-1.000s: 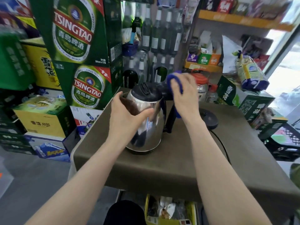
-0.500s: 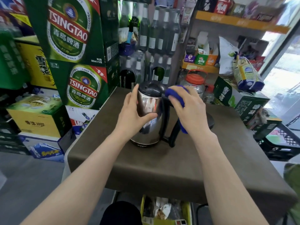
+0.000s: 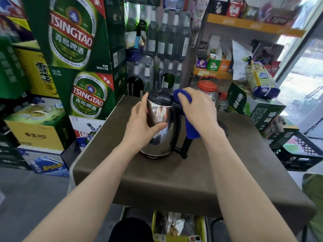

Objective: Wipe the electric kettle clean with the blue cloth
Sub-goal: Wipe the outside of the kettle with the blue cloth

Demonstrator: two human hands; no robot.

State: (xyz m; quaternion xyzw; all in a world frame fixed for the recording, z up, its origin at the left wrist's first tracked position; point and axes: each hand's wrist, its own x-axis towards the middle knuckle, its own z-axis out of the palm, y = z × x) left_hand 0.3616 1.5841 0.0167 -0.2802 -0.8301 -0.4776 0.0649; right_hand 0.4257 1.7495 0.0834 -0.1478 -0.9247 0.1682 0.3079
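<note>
Here, from my remote seat: stacked Tsingtao beer cartons (image 3: 76, 55) crowd the brown table's (image 3: 174, 180) left far corner. My left hand (image 3: 142, 126) wraps the steel electric kettle (image 3: 160, 123), fingers curled round its far side, thumb pressed on the near wall. The kettle stands upright toward the table's far edge, with bare tabletop between it and the near edge. My right hand (image 3: 197, 110) is closed over the blue cloth (image 3: 189, 126), pressing it on the black handle (image 3: 185, 147). Just behind that wrist, the round kettle base (image 3: 222, 127) peeks out; green boxes (image 3: 253, 109) line the right edge.
</note>
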